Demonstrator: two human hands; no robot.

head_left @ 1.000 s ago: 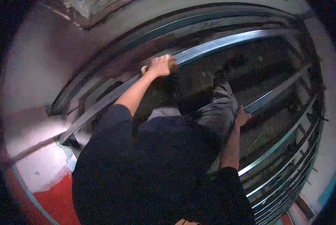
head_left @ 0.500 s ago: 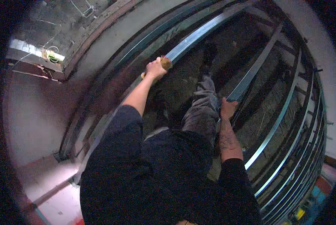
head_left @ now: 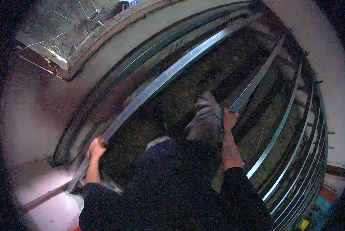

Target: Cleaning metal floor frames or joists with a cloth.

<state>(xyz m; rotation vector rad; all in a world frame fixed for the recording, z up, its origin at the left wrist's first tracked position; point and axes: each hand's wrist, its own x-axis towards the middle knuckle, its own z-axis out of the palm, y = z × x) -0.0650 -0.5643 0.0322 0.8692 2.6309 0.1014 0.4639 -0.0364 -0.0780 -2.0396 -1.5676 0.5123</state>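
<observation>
My left hand [head_left: 95,149], at the lower left, is closed around a small yellowish-brown object [head_left: 102,142] with a reddish edge. Its kind is mostly hidden by my fingers. The hand rests on a long grey metal bar [head_left: 157,82], which curves from the upper right down to the lower left. On the right, my right hand [head_left: 229,119] grips a second metal bar [head_left: 253,86] near my leg, its thumb on top and its other fingers mostly out of sight.
More parallel metal bars [head_left: 274,144] run across the dark framework on the right. My trousered leg [head_left: 205,119] stands between the two gripped bars. A rough ledge [head_left: 114,32] with loose wires lies at the upper left, and a pale wall [head_left: 314,42] rises at the right.
My left hand has slid along the bar toward the lower left with the small object. My right hand stays on its bar. The whole view has shifted slightly.
</observation>
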